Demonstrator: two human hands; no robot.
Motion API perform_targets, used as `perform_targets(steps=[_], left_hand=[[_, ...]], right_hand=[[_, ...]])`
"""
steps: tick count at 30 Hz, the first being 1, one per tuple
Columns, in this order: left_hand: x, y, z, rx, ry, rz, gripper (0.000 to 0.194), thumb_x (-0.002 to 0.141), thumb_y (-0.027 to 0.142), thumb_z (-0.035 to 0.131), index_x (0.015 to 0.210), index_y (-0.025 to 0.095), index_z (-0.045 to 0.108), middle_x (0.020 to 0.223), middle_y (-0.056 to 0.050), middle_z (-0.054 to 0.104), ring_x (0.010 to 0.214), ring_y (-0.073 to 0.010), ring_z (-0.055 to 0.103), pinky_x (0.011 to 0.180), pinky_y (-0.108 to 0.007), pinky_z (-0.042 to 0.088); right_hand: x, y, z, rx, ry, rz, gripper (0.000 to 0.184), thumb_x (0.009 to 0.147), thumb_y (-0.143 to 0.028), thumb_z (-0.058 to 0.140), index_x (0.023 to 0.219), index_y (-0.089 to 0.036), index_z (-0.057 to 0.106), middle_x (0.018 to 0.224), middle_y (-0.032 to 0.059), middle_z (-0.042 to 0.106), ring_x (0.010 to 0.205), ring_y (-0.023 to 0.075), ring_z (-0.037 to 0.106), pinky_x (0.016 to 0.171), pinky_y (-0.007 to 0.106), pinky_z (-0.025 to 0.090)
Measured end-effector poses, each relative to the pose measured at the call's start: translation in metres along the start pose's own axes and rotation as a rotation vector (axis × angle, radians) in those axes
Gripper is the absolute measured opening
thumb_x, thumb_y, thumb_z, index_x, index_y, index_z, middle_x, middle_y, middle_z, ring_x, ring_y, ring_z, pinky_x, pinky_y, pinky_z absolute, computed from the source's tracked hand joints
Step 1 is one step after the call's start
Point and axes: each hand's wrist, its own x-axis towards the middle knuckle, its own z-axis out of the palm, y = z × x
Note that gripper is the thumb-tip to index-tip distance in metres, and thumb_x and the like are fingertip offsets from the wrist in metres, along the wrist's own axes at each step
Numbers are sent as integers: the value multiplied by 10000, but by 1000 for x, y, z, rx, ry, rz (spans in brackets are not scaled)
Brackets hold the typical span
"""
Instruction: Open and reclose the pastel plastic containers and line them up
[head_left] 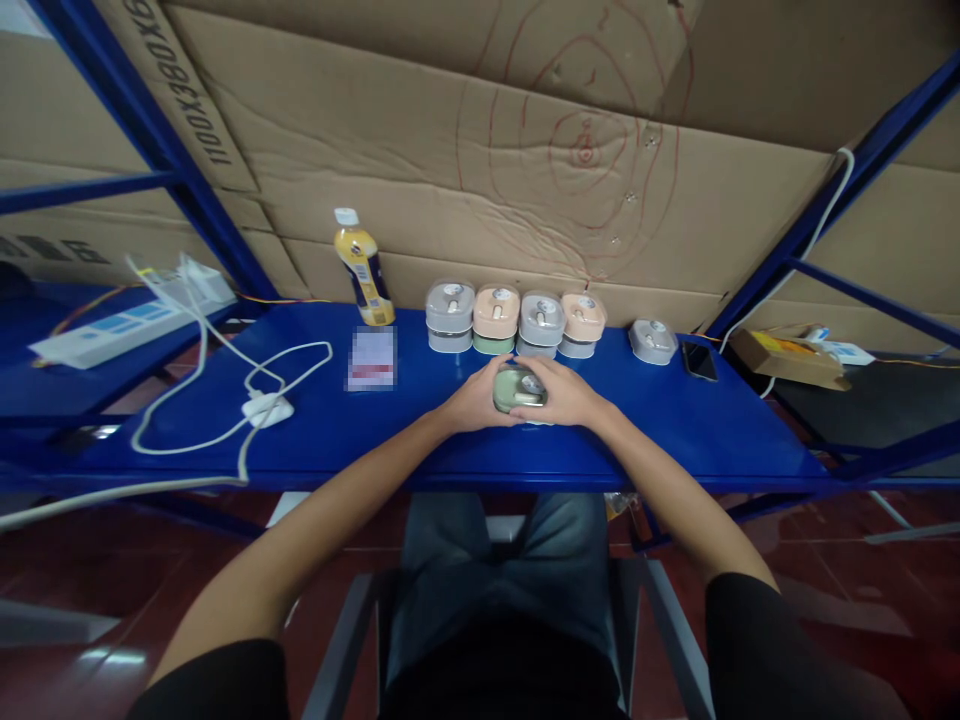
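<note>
Both of my hands grip a small green rounded box [511,390] just over the front half of the blue table. My left hand [478,397] wraps its left side, and my right hand [568,392] holds its right side. A round sticker and a pale tab show on its top; my fingers cover its sides. Behind it stand similar boxes in stacks of two: a grey one [450,303], a peach one [496,310], another grey one [541,318] and another peach one [583,315]. A single grey box [653,342] sits apart on the right.
A yellow drink bottle [364,268] stands at the back left, behind a blurred card [373,358]. White cables [202,345] and a white plug [268,409] lie farther left. A phone [699,361] lies on the right. A cardboard wall [360,140] closes off the back.
</note>
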Motion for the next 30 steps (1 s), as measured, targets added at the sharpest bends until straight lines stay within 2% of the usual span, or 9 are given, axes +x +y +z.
perform_targets(steps=[4,6,9,11,15,20,24,27,30], left_hand=[[-2,-4,-1,59,30,-47,1185,679,538,921,1620,173,301,1469,-196,559,1382,-395,564,1182,-566,453],[-3,-2,-4,104,10,-7,947,747,529,883,1543,215,478,1445,-159,557,1394,-376,549,1207,-549,438],[-4,4,-7,140,-58,48,481,867,497,788,1285,263,735,1422,-117,542,1410,-338,534,1234,-497,428],[-4,8,-8,148,-70,46,372,908,492,744,1195,259,788,1431,-117,533,1432,-338,511,1244,-492,419],[-3,7,-15,161,-5,13,391,952,528,669,1174,229,791,1396,-132,562,1448,-350,486,1230,-511,427],[-1,-12,-31,219,141,-55,402,925,545,675,1116,206,779,1305,-122,593,1302,-324,591,1183,-502,467],[-1,-21,-37,248,137,-99,393,892,534,710,1106,207,760,1237,-110,612,1244,-313,619,1151,-502,490],[-1,-13,-33,209,126,-52,447,899,532,716,1210,210,717,1303,-117,611,1281,-314,613,1172,-501,471],[-1,-1,-24,167,110,4,639,860,529,783,1392,224,600,1426,-122,599,1356,-328,581,1208,-502,436]], right_hand=[[-8,23,-5,126,146,72,778,836,-589,779,1484,-231,539,1432,155,659,1275,340,667,1089,512,544],[-17,37,-11,181,201,133,734,845,-583,769,1453,-228,563,1365,147,703,1227,326,695,1076,516,549],[-32,57,-17,231,237,244,688,836,-585,770,1393,-218,600,1279,136,748,1176,311,721,1058,516,556],[-39,68,-20,253,255,323,679,826,-595,776,1361,-208,618,1266,142,756,1167,311,726,1047,518,561],[-44,78,-22,270,289,420,709,790,-618,793,1333,-190,637,1280,164,750,1168,325,724,1048,537,557],[-45,80,-26,250,282,434,697,794,-621,789,1317,-181,652,1302,165,741,1159,318,723,1046,534,556],[-46,82,-27,152,220,432,677,779,-654,792,1248,-175,699,1223,157,759,1085,327,735,996,543,579],[-45,77,-28,146,278,403,670,785,-663,784,1242,-181,703,1202,145,765,1066,319,737,992,532,583],[-39,59,-29,200,373,294,677,797,-644,789,1306,-211,677,1273,129,754,1136,306,729,1043,501,569]])
